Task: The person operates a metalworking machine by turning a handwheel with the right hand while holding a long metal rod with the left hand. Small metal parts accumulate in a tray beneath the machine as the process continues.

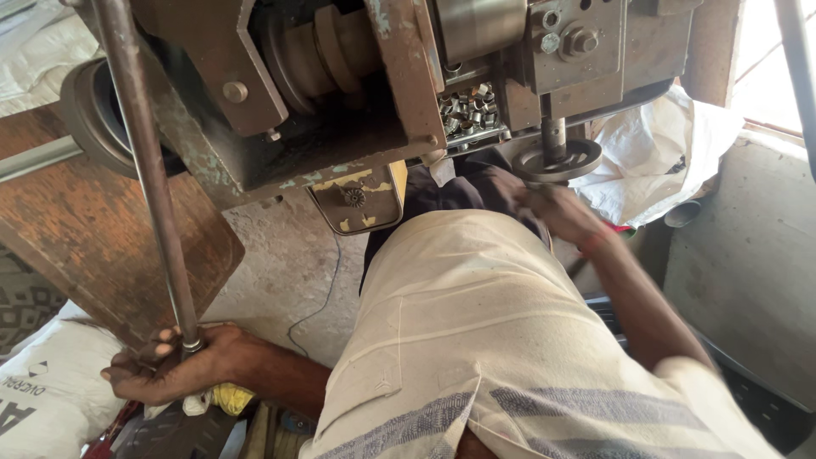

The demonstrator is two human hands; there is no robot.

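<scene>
Your left hand (166,365) was clamped on the long grey steel rod (149,170); your blurred right hand (557,212) touched the small round metal handwheel (558,160), grip unclear. A slip could jerk the rod loose.

At your lower left lies a white woven plastic sack with black print (51,391). A crumpled white plastic sack (654,170) sits upper right, behind the machine.

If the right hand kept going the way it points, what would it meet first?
Likely the small round metal handwheel under the machine: the right hand reaches up just below it. The hand is blurred, so contact is unclear.
</scene>
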